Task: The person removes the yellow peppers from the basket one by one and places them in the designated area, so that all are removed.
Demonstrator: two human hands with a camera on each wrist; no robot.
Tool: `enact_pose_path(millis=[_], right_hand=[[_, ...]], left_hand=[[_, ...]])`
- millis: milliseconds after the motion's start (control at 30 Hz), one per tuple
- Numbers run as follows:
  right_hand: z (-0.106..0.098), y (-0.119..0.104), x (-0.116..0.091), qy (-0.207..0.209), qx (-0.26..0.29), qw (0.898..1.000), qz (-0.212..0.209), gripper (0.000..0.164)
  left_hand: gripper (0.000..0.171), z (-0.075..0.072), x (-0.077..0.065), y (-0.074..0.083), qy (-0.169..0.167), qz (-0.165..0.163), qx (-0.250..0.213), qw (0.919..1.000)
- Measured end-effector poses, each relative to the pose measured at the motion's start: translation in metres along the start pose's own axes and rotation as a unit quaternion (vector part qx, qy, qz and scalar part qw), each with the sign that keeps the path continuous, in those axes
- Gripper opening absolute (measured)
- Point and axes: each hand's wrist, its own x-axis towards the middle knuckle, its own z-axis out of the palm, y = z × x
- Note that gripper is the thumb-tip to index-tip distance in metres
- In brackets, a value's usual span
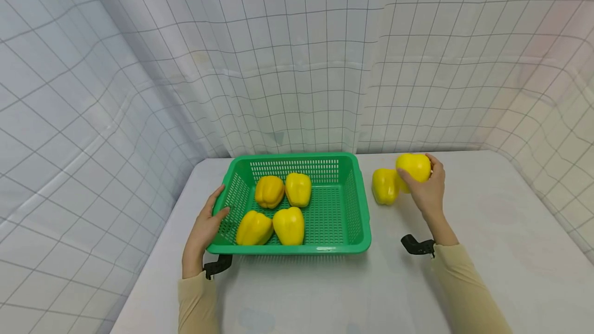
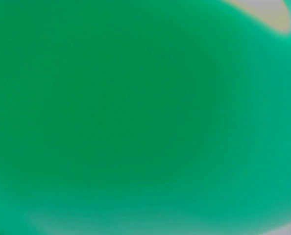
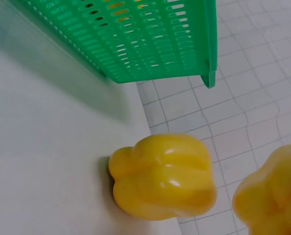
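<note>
My right hand grips a yellow bell pepper above the table, right of the basket. Just left of it another yellow bell pepper stands on the table; the right wrist view shows both the standing pepper and the held pepper. A green plastic basket holds several yellow peppers, one of them deeper orange-yellow. At its left side my left hand holds the rim, thumb over the edge and fingers along the outside. Blurred green plastic fills the left wrist view.
A white table carries everything. Behind it and on both sides hang white curtains with a dark grid. Each wrist wears a black camera mount, the right one near the table and the left one beside the basket's front corner.
</note>
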Motion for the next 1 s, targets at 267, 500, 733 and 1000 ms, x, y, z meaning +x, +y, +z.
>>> enact_pose_path(millis=[267,500,733,1000], right_hand=[[-0.002,0.017,0.007,0.019,-0.027,0.999,0.002,0.081],[0.001,0.031,0.012,0.027,-0.064,0.998,0.01,0.081],[0.004,0.045,0.017,0.02,-0.076,0.997,0.023,0.082],[0.004,0.058,0.019,-0.008,-0.075,0.996,0.047,0.084]], left_hand=[[0.061,0.0,0.0,-0.001,0.002,0.007,0.0,1.0],[0.061,0.0,0.001,-0.001,0.002,0.008,-0.002,1.0],[0.061,0.0,0.0,-0.001,0.003,0.004,-0.004,1.0],[0.061,0.0,0.0,0.0,0.003,0.002,-0.004,1.0]])
